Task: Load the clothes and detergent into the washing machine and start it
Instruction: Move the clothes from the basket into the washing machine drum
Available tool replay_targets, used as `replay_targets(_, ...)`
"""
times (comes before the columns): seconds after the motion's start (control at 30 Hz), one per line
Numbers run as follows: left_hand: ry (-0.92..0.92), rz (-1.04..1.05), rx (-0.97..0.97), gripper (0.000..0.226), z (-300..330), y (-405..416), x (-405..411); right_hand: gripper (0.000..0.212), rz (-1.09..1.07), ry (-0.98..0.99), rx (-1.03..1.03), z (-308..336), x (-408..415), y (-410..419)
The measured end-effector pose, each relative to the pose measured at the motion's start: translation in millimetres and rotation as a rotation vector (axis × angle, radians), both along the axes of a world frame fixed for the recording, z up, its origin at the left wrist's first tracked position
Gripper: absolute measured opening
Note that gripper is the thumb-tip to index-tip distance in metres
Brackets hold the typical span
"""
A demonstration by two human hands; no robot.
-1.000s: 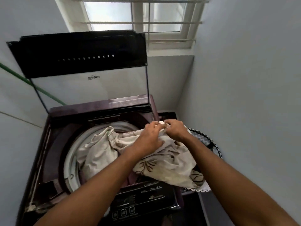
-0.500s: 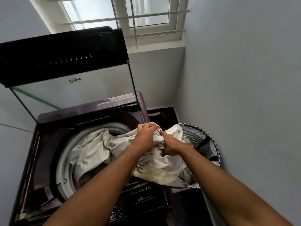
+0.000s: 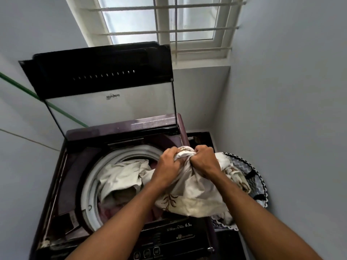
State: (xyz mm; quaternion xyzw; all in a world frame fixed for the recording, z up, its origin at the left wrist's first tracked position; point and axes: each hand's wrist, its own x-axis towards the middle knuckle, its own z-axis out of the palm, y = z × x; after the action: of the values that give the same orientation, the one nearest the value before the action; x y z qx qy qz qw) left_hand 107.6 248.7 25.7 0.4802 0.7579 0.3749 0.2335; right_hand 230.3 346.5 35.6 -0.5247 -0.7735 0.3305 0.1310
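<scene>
1. Loading is in progress, judged from the scene. The washing machine stands with its lid raised and its drum partly filled.
2. Both hands grip 1 cream printed cloth. The left hand and right hand have fingers clenched on a bunched fold above the drum's right rim.
3. The cloth spans 2 containers: 1 end lies in the drum, the other trails over the machine's right edge into the laundry basket.
4. Drum contents: cream fabric over something pink. The basket holds more pale fabric.
5. Outstanding: the rest of the clothes, detergent (none visible), closing the lid, and starting at the front-edge control panel.
</scene>
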Motion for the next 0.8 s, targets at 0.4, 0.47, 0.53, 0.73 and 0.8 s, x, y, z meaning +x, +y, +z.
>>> replay_targets(0.4, -0.033, 0.326, 0.212, 0.005, 40, -70, -106, 0.008, 0.014, 0.262, -0.066, 37, -141, -63)
replay_targets(0.47, -0.042, 0.371, 0.171, 0.006, 29, -87, -117, 0.006, 0.025, 0.242, -0.086, 22, -154, -78)
replay_targets(0.53, -0.041, 0.400, 0.112, 0.006, 12, -102, -128, 0.007, 0.051, 0.215, -0.121, 5, -164, -91)
replay_targets(0.73, 0.282, 0.178, -0.363, 0.022, -43, -130, -148, 0.015, 0.164, 0.031, -0.292, -45, -164, -116)
replay_targets(0.8, 0.332, 0.026, -0.544, 0.034, -48, -131, -145, 0.017, 0.216, -0.056, -0.346, -57, -157, -118)
